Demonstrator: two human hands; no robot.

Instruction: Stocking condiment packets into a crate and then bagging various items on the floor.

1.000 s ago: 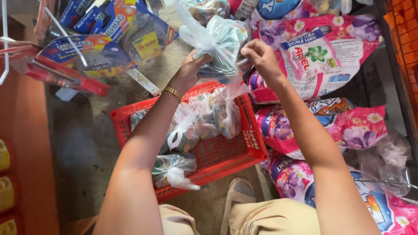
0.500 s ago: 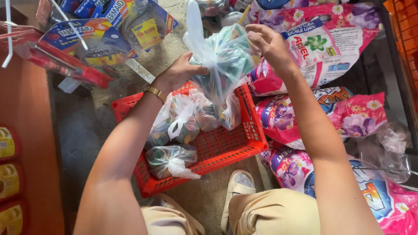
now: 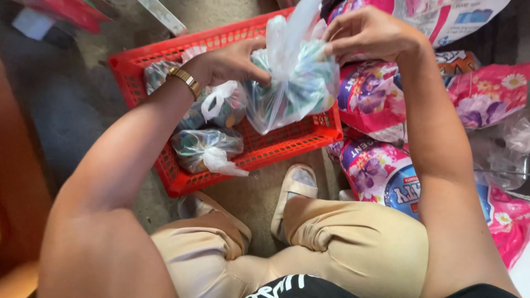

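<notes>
Both hands, left (image 3: 229, 63) and right (image 3: 367, 36), grasp the clear plastic bag (image 3: 292, 83) over the red basket (image 3: 276, 146); I'd say tying its neck; next needs a cinched knot.

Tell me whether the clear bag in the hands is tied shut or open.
Not tied yet: the clear bag's loose top sticks up unknotted, the right hand pinching it and the left hand gripping its side.

Bare arms, gold wristwatch (image 3: 185, 81) (left wrist), khaki shorts (image 3: 353, 243), sandals (image 3: 292, 190).
</notes>
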